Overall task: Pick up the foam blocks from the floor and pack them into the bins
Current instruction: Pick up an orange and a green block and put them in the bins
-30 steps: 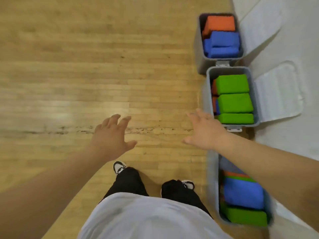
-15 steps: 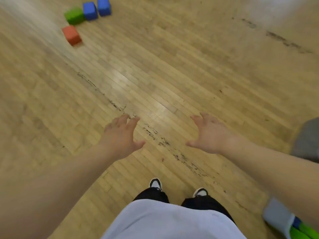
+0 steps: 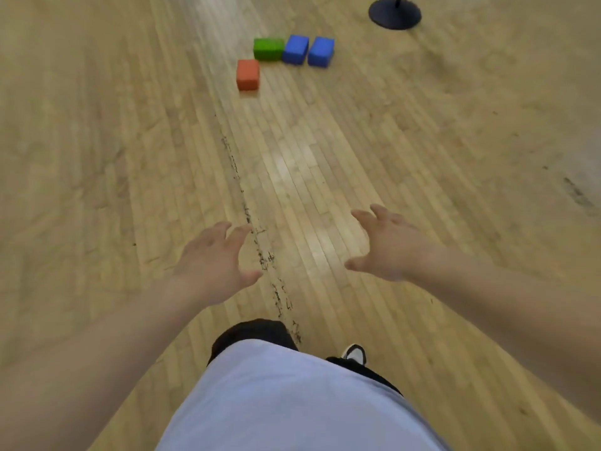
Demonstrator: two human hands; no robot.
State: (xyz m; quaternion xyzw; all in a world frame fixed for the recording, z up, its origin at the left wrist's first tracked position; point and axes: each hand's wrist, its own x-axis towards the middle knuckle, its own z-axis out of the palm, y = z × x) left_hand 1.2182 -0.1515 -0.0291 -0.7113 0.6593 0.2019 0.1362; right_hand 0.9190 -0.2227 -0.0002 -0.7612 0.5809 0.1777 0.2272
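Four foam blocks, head view: an orange block (image 3: 247, 74) lies nearest on the wooden floor (image 3: 374, 151), with a green block (image 3: 268, 48), a blue block (image 3: 295, 49) and a second blue block (image 3: 321, 51) in a close row just behind it, all well ahead of the person. The left hand (image 3: 211, 265) and right hand (image 3: 387, 247) are held out empty, fingers spread wide and slightly curved. No bin is in view. The step appears to be the approach: stepping close and crouching before reaching, then gripping neighbouring blocks together, should limit trips. A dark stand base (image 3: 394, 11) sits beyond.
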